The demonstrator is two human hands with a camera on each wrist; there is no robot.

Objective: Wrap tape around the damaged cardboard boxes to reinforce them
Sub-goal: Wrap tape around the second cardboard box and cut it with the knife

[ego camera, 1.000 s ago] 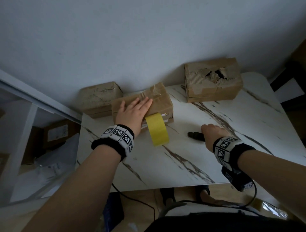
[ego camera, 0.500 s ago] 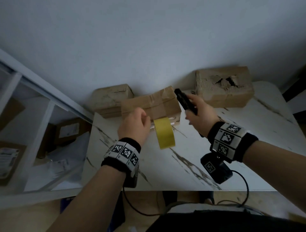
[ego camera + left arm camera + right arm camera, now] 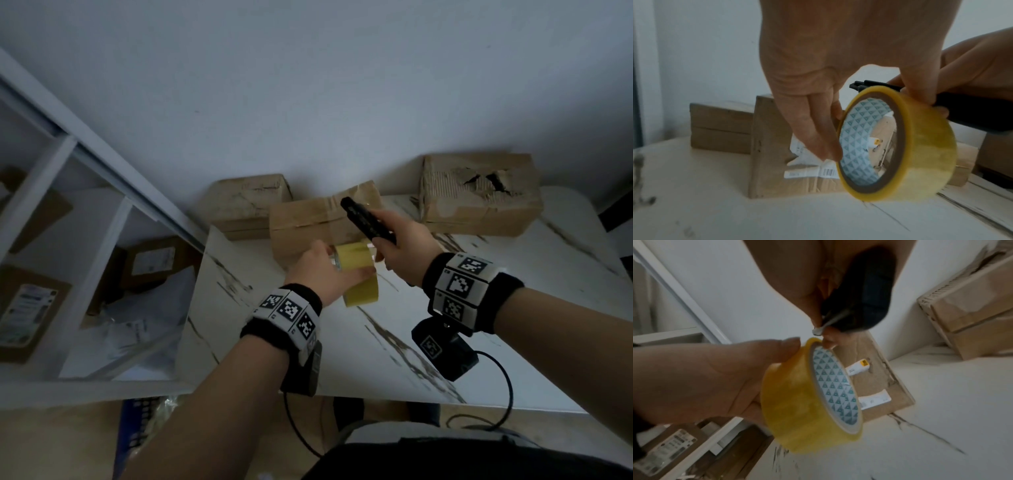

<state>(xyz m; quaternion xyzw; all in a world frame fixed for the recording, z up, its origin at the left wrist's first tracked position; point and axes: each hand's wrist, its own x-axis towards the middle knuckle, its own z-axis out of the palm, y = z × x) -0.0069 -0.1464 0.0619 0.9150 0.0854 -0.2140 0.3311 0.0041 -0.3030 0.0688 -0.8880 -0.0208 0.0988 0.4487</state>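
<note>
My left hand (image 3: 318,270) grips the yellow tape roll (image 3: 358,277) just above the table, in front of the middle cardboard box (image 3: 305,222). Thumb and fingers clamp the tape roll (image 3: 925,146) from both sides. My right hand (image 3: 404,246) holds a black utility knife (image 3: 366,222) slanted over that box. In the right wrist view the knife (image 3: 863,296) has its metal tip right above the upper rim of the roll (image 3: 793,402). A torn box (image 3: 479,195) with holes stands at the back right. A third box (image 3: 246,202) stands at the back left.
The boxes stand on a white marble table (image 3: 462,325) against a plain wall. A white shelf unit (image 3: 102,178) at the left holds labelled parcels (image 3: 30,308). A black cable (image 3: 507,387) hangs off the table's front edge.
My left hand left the top of the middle box and took hold of the tape roll. My right hand lifted the knife off the table and brought it over to the roll.
</note>
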